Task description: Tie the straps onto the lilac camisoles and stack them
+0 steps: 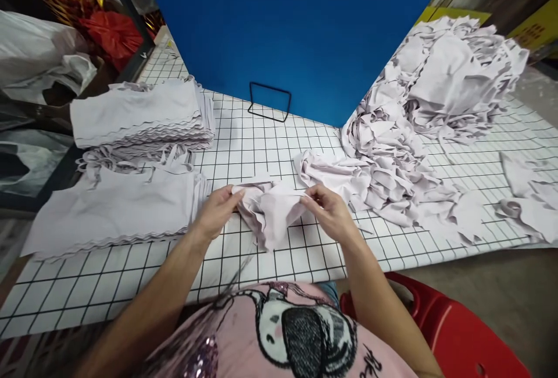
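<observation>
A pale lilac cloth piece hangs crumpled between my two hands just above the white gridded table. My left hand pinches its left edge with closed fingers. Gripping the right edge, my right hand also has its fingers closed. Both hands are near the table's front edge, in front of me.
Two neat stacks of the same cloth lie at the left. A large loose heap of cloth pieces fills the right, with scattered pieces further right. A black wire stand sits at the back. A red stool is lower right.
</observation>
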`<state>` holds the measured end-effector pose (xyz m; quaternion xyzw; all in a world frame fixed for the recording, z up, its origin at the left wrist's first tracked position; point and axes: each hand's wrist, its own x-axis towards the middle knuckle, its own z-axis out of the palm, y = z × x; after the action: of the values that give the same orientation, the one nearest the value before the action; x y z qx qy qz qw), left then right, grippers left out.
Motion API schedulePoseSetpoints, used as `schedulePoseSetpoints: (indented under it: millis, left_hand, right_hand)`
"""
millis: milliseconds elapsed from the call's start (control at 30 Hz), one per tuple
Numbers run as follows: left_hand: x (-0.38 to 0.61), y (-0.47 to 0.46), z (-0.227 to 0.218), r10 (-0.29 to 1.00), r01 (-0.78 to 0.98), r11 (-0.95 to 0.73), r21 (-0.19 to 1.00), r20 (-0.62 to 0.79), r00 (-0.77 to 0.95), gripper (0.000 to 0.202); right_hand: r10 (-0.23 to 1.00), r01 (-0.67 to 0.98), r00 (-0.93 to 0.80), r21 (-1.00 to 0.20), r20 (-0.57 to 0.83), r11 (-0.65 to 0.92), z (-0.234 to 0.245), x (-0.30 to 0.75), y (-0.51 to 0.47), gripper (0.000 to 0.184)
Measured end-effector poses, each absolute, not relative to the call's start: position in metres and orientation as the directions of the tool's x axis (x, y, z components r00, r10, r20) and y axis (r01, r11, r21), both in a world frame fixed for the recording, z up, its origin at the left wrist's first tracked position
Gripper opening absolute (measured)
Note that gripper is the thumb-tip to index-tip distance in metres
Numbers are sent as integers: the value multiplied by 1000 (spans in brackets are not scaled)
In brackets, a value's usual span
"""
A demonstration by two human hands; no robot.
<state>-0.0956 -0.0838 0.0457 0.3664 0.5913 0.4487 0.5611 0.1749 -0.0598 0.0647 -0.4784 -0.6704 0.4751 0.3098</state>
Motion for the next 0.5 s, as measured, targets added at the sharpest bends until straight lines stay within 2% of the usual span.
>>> schedulePoseSetpoints:
  millis: [67,133,167,200,267,367,433,500]
  left_hand:
    - [-101,-82,50,935,-440,284,852,-349,-71,20]
    - [-104,-80,55,924,-633,249,733,-375,-70,13]
    - [-104,-79,57,915,-679,248,690,-397,-69,12]
    - [-102,-77,59,907,-703,262,661,-418,-55,11]
    - [-94,-74,66,901,-697,310,646,-433,-1,13]
    - [-77,-69,80,928,-622,333,708,-362,85,14]
    - [-68,-66,90,950,-567,305,766,-285,126,15]
    - [-62,-64,99,961,-520,277,808,-230,155,18]
  right_hand:
    - [899,446,-410,-893,-151,54,71,203,-63,26]
    - [828,591,-473,-806,-301,44,77,222,-66,27]
    - [816,639,-477,-766,-326,67,81,226,-67,27]
    - [834,660,-467,-743,-295,107,86,226,-68,26]
    - [898,632,-429,-743,-95,223,98,213,-66,25]
    - [888,479,-416,-783,195,396,119,180,-64,27]
    - [868,371,-429,-828,250,421,128,160,-67,27]
    - [892,297,-407,-894,199,335,128,146,-74,28]
